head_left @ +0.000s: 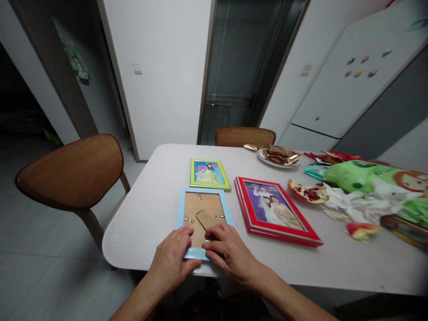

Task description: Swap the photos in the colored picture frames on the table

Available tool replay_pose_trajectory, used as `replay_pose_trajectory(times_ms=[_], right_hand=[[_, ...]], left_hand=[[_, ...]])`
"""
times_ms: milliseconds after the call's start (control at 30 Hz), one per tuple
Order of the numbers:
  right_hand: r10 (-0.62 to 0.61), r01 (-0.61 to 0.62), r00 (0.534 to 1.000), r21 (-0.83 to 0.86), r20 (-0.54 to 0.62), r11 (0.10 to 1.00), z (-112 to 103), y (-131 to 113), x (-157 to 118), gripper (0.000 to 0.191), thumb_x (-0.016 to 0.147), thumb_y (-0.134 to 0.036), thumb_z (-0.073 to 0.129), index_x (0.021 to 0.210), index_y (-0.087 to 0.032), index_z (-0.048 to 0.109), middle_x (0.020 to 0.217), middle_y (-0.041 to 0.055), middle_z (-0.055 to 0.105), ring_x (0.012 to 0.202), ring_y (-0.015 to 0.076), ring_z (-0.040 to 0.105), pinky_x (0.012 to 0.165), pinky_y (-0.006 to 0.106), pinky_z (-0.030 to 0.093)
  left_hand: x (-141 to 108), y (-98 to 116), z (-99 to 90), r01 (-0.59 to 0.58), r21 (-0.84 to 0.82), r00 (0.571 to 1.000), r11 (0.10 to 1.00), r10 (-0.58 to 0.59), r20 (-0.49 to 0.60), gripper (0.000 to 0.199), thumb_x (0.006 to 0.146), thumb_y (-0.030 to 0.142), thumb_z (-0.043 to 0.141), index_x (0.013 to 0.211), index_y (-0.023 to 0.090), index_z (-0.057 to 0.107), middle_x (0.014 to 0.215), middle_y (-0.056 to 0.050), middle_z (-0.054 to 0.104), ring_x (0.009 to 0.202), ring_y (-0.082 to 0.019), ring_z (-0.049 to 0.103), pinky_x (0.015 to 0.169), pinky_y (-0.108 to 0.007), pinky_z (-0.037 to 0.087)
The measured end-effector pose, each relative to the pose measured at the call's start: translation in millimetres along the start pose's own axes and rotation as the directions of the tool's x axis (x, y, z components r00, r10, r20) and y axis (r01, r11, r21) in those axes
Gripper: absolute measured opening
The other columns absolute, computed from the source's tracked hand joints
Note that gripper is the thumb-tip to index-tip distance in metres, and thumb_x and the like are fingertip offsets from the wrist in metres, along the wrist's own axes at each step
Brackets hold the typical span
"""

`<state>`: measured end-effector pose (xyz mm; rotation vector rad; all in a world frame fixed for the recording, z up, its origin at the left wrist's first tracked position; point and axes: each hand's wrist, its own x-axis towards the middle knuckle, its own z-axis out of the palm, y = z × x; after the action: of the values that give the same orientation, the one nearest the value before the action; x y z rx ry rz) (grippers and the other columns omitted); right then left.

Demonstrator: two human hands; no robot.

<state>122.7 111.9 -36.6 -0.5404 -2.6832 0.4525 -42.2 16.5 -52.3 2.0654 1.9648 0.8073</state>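
A light blue picture frame (196,253) lies face down at the table's front edge, its brown backing board (204,205) showing with metal clips and a thin stand wire. My left hand (171,256) holds the frame's lower left side, thumb at the bottom rail. My right hand (228,250) is over the lower right part, fingers bent against a clip at the bottom of the board; the fingertips partly hide that clip. Behind it lies a green frame (209,174) with a picture of a person in a dress. To the right is a stack of red frames (274,209), picture side up.
On the white table (140,223), a plate (277,164) of gold-wrapped packets stands at the back. An opened pomegranate (309,192), crumpled tissues (364,203), a peel piece and a green package (361,174) lie at right. Wooden chairs (73,171) stand left and behind.
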Motion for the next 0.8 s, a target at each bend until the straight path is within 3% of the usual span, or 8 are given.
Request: replay_pose_trajectory(times_ms=[133,233,367,467,567,633,700,800], right_hand=[[-0.002,0.008,0.997,0.08,-0.081,0.997,4,0,-4,0.024,0.076,-0.025,0.049,0.097,-0.028,0.06,0.097,0.0042,0.055,0.091,0.0175,0.046,0.08,0.035,0.037],[0.163,-0.104,0.956,0.239,-0.243,0.965,5,8,-7,0.028,0.076,-0.023,0.047,0.102,-0.024,0.057,0.102,0.0066,0.053,0.096,0.0177,0.048,0.084,0.033,0.039],[0.56,-0.298,0.74,0.565,-0.373,0.77,1,22,-19,0.028,0.074,-0.03,0.047,0.098,-0.021,0.058,0.108,0.0081,0.053,0.1,0.0199,0.048,0.086,0.034,0.038],[0.776,-0.27,0.591,0.852,-0.221,0.449,4,21,-22,0.035,0.071,-0.037,0.051,0.101,-0.018,0.055,0.104,0.0094,0.057,0.092,0.0201,0.053,0.08,0.034,0.042],[0.757,-0.152,0.65,0.987,0.063,0.049,12,6,-11,0.045,0.071,-0.042,0.052,0.109,-0.017,0.049,0.097,0.0098,0.061,0.079,0.0186,0.058,0.07,0.033,0.045],[0.694,-0.027,0.711,0.991,0.112,-0.132,12,-4,-3,0.041,0.072,-0.042,0.052,0.106,-0.019,0.049,0.093,0.0076,0.062,0.077,0.0174,0.059,0.068,0.032,0.046],[0.707,0.12,0.706,0.975,0.05,-0.189,2,-6,2,0.034,0.071,-0.04,0.055,0.099,-0.021,0.052,0.09,0.0041,0.064,0.076,0.0158,0.06,0.067,0.029,0.047],[0.794,0.2,0.606,0.974,-0.036,-0.109,-28,15,-6,0.033,0.066,-0.034,0.061,0.095,-0.021,0.055,0.084,0.0007,0.065,0.07,0.0142,0.06,0.063,0.025,0.048]], left_hand=[[1,8,3.8,-0.004,0.064,1.0,0.998,0.005,-0.009,0.029,0.06,0.027,0.066,0.084,0.02,0.05,0.116,-0.009,0.051,0.11,-0.026,0.043,0.094,-0.048,0.032],[2,13,2.5,-0.013,0.088,1.0,0.996,0.012,0.013,0.027,0.061,0.026,0.066,0.082,0.02,0.049,0.117,-0.009,0.05,0.111,-0.027,0.042,0.096,-0.053,0.025],[2,16,-13.7,0.014,-0.051,0.999,0.999,-0.016,-0.03,0.014,0.069,0.026,0.058,0.076,0.02,0.047,0.108,-0.008,0.054,0.105,-0.025,0.046,0.094,-0.052,0.027],[6,24,-23.5,0.072,-0.299,0.986,0.952,-0.113,-0.124,0.016,0.075,0.036,0.05,0.073,0.02,0.045,0.11,-0.009,0.051,0.105,-0.025,0.046,0.088,-0.044,0.037],[14,47,-17.5,0.04,-0.636,0.975,0.771,-0.17,-0.144,0.028,0.077,0.048,0.042,0.075,0.02,0.044,0.117,-0.008,0.047,0.108,-0.025,0.045,0.087,-0.038,0.04],[22,66,-9.0,-0.004,-0.808,0.978,0.59,-0.166,-0.126,0.033,0.076,0.053,0.041,0.081,0.02,0.045,0.12,-0.007,0.046,0.109,-0.025,0.044,0.088,-0.037,0.04],[32,85,-4.7,-0.017,-0.897,0.975,0.442,-0.19,-0.112,0.035,0.072,0.051,0.048,0.088,0.02,0.046,0.121,-0.008,0.046,0.111,-0.025,0.043,0.091,-0.038,0.038],[50,108,-11.2,-0.043,-0.96,0.961,0.277,-0.25,-0.115,0.05,0.066,0.042,0.061,0.106,0.021,0.04,0.123,-0.009,0.045,0.113,-0.025,0.042,0.094,-0.038,0.034]])
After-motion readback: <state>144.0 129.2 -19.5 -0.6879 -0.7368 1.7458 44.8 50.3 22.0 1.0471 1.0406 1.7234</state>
